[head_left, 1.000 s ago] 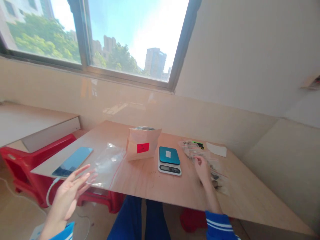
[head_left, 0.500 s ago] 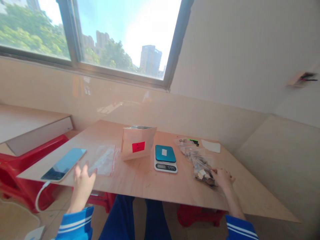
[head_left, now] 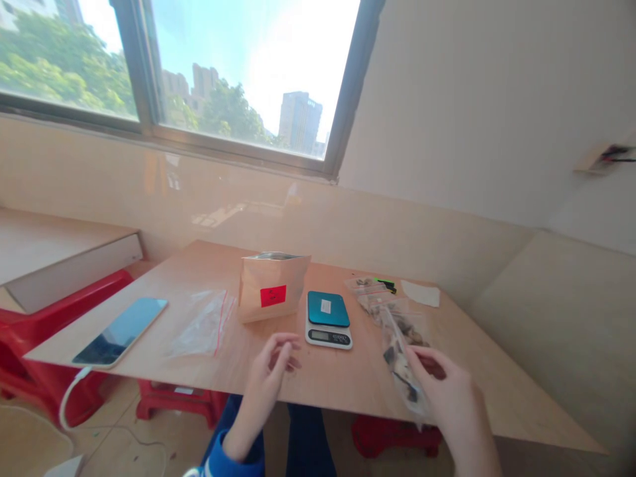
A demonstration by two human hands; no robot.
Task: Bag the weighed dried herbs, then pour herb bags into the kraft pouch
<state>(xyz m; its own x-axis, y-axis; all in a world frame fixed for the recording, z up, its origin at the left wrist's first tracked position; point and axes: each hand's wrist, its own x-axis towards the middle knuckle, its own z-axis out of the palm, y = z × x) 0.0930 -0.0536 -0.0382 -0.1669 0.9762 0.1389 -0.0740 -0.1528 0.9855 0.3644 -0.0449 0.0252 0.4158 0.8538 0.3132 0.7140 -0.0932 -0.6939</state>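
Observation:
My right hand point(head_left: 440, 377) pinches the edge of a clear zip bag point(head_left: 403, 376) with dark and pale pieces inside, tilted at the right of the table. My left hand point(head_left: 272, 368) hangs over the table's front edge, its fingers curled but apart, holding nothing. Between the hands and farther back is a white kitchen scale with a blue-green top point(head_left: 328, 309). Left of the scale stands an open brown paper pouch point(head_left: 272, 288) with a red label. More filled zip bags point(head_left: 370, 295) lie behind the one in my right hand.
A flat clear bag point(head_left: 201, 324) and a phone point(head_left: 122, 331) with a white cable lie on the left of the table point(head_left: 238, 371). A white paper point(head_left: 421, 293) and a green-black item point(head_left: 386, 284) are at the back right. Red stools stand below.
My left hand has moved right, from beside the phone to in front of the pouch and scale. My right hand has taken hold of the nearest filled bag and lifted it toward me.

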